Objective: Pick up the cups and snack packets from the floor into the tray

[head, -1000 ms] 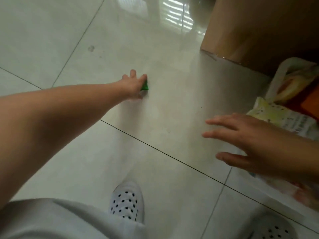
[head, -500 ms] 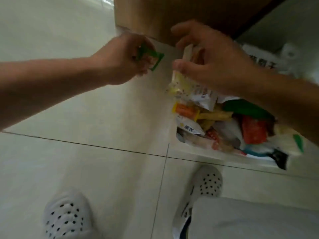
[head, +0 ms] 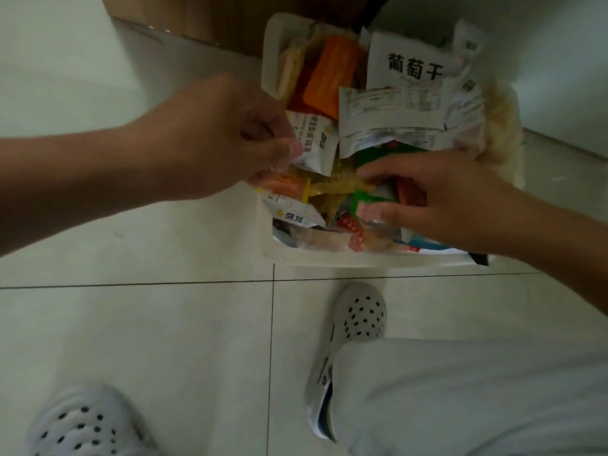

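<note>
A white tray (head: 332,259) stands on the tiled floor, piled with several snack packets. Among them are an orange one (head: 329,80) and a large white one with black print (head: 411,67). My left hand (head: 230,136) is at the tray's left edge, its fingers pinched on the edge of a small white snack packet (head: 317,143). My right hand (head: 441,199) reaches into the tray from the right. Its thumb and forefinger hold a small green packet (head: 371,197) against the pile. No cups are in view.
A brown cabinet base (head: 184,14) runs along the floor behind the tray. A pale wall (head: 559,60) rises at the right. My two white perforated shoes (head: 358,317) (head: 85,422) and a grey trouser leg (head: 477,390) fill the near floor.
My left hand picked the small green packet off the floor and carried it right to the tray. The view swung onto the tray, and both hands now rest on its packets.
</note>
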